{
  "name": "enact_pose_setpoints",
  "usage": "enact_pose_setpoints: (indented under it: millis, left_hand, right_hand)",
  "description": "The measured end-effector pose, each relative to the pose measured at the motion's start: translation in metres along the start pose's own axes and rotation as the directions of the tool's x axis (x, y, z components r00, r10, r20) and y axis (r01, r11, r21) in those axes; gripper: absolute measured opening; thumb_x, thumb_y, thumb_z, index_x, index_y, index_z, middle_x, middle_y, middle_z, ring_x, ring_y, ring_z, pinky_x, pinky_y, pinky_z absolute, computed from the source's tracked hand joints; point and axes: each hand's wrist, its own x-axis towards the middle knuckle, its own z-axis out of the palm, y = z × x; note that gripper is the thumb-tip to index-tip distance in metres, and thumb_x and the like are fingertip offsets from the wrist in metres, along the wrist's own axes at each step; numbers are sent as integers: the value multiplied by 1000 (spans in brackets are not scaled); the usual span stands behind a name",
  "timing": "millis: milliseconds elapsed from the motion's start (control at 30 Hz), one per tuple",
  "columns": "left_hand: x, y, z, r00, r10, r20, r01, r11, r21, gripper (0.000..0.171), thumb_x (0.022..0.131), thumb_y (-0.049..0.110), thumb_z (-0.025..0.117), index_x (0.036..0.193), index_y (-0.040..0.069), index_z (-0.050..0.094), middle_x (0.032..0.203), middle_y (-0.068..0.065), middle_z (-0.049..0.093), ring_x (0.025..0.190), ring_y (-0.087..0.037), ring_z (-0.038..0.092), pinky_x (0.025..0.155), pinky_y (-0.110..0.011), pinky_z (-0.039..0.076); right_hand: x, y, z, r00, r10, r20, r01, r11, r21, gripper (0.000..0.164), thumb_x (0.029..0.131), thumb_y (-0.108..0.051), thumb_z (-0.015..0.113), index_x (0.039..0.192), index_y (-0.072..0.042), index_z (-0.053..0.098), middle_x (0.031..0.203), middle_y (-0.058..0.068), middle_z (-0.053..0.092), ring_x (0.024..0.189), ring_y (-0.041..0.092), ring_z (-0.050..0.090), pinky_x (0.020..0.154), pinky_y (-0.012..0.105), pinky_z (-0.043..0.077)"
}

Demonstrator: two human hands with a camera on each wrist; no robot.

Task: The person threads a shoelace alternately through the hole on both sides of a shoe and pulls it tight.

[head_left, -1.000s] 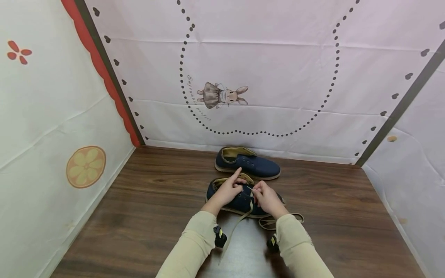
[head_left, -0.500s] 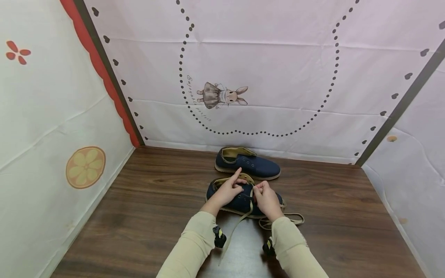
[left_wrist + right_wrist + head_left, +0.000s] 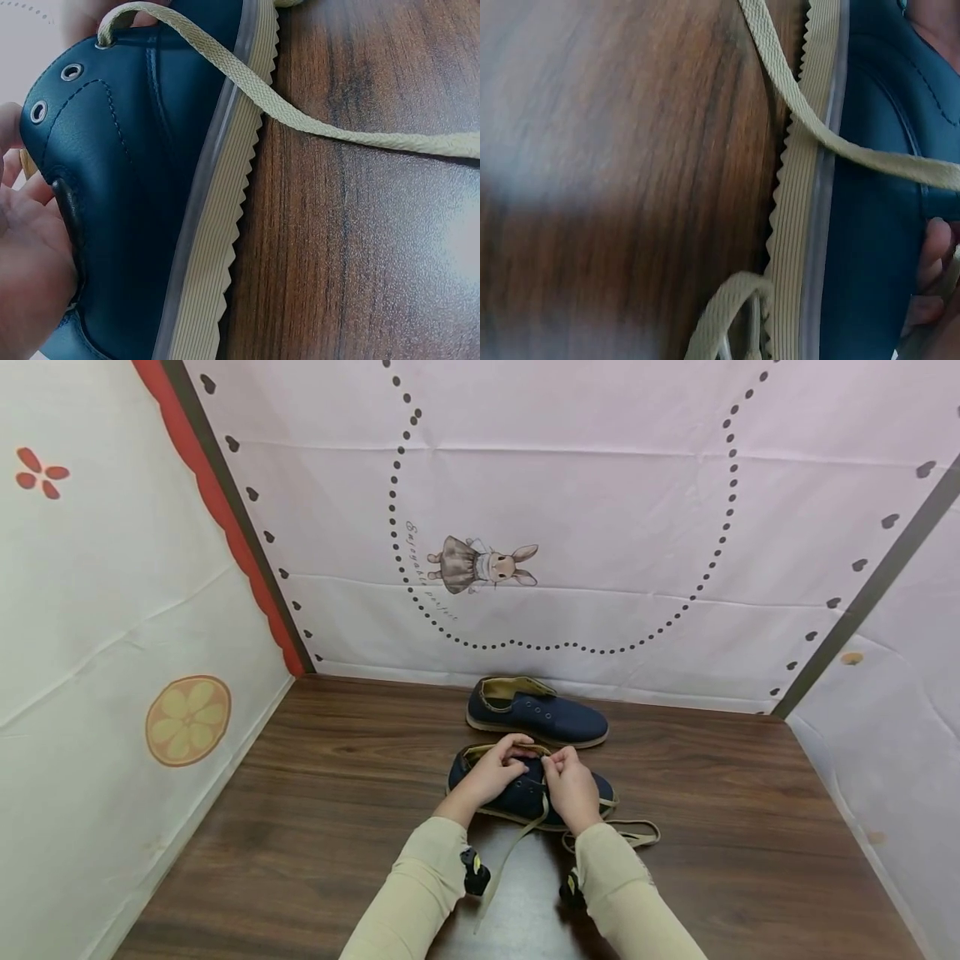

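A dark blue lace-up shoe [image 3: 517, 793] with a beige sole lies sideways on the wooden tabletop, its toe to the right. My left hand [image 3: 491, 778] is at its opening, fingers bent round the far eyelet flap. In the left wrist view, that hand [image 3: 34, 270] reaches into the opening, beside two bare metal eyelets [image 3: 72, 72]. My right hand [image 3: 573, 789] pinches the beige shoelace near the far flap; its fingertips hide the lace end. One length of shoelace [image 3: 292, 118] comes out of a near eyelet and trails over the sole onto the table.
Behind stands the matching blue shoe [image 3: 558, 716], with no lace in its visible eyelets, close to the printed cloth wall [image 3: 637, 568]. More of the lace lies as a loop [image 3: 643, 839] on the table [image 3: 360, 793] by the right wrist. Cloth walls also bound both sides.
My left index finger, raised before, has bent down to the flap. The right hand has shifted slightly left toward it, and the lace end seen between the hands is now hidden.
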Motion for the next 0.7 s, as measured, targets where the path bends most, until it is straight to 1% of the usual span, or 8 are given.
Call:
enact_pose_setpoints:
  millis: [67, 133, 233, 267, 367, 467, 567, 700]
  left_hand:
    - [-1, 2, 2, 1000, -5, -28, 5, 1000, 20, 28, 90, -5, 47, 118, -1, 50, 113, -19, 57, 95, -26, 57, 80, -31, 45]
    - [-3, 4, 3, 999, -9, -48, 11, 999, 52, 21, 91, -4, 49, 110, 0, 54, 109, -16, 58, 91, -23, 58, 75, -27, 44]
    - [-11, 20, 2, 998, -36, -54, 40, 997, 71, 18, 91, -3, 48, 106, -2, 57, 106, -20, 58, 93, -27, 59, 74, -27, 42]
    - [-11, 20, 2, 998, -41, -56, 45, 996, 76, 17, 92, -2, 48, 106, -2, 58, 105, -19, 59, 93, -28, 59, 74, -28, 42]
    - [-11, 20, 1, 996, -63, -57, 67, 994, 86, 18, 92, -1, 47, 107, -2, 58, 104, -19, 60, 95, -31, 59, 77, -31, 43]
    - [-5, 7, 2, 995, -65, -69, 73, 992, 106, 19, 92, 2, 48, 107, 2, 59, 102, -13, 61, 94, -26, 60, 79, -31, 43]
    - [-5, 7, 1, 995, -69, -74, 77, 991, 110, 18, 92, 2, 48, 106, 2, 60, 102, -13, 62, 94, -26, 60, 81, -32, 43]
    - [-4, 6, 1, 994, -80, -71, 87, 991, 106, 18, 92, 3, 48, 106, 2, 60, 105, -13, 61, 96, -26, 60, 83, -34, 44]
  right_hand:
    - [2, 0, 0, 1000, 24, 5, -24, 1000, 14, 17, 95, -25, 53, 99, -9, 48, 83, 6, 65, 57, 15, 52, 53, 29, 38]
    - [5, 1, 0, 998, 44, 37, -45, 999, 23, 22, 95, -23, 53, 111, -10, 46, 79, 5, 63, 54, 15, 49, 51, 29, 36]
    - [9, 2, -4, 992, 31, 120, -34, 999, 21, 32, 94, -19, 52, 125, -14, 48, 77, 3, 60, 51, 16, 46, 50, 29, 35]
    - [10, 2, -6, 988, 27, 151, -33, 999, 34, 33, 94, -19, 51, 127, -16, 50, 75, 3, 59, 51, 16, 46, 50, 29, 35]
    - [12, 1, -11, 987, 1, 160, -13, 997, 70, 27, 92, -17, 50, 117, -18, 62, 77, 1, 60, 55, 16, 51, 53, 30, 39]
    - [12, 1, -13, 995, -15, 98, 4, 993, 117, 20, 92, -19, 53, 106, -17, 67, 82, 1, 62, 67, 17, 57, 62, 34, 44]
    - [12, 1, -12, 997, -62, 42, 58, 994, 92, 15, 92, -21, 57, 100, -15, 69, 89, 3, 61, 80, 20, 58, 72, 38, 45]
    - [14, 0, -13, 994, -109, 11, 108, 993, 44, 14, 93, -22, 58, 98, -14, 68, 87, 4, 55, 79, 21, 52, 72, 38, 42]
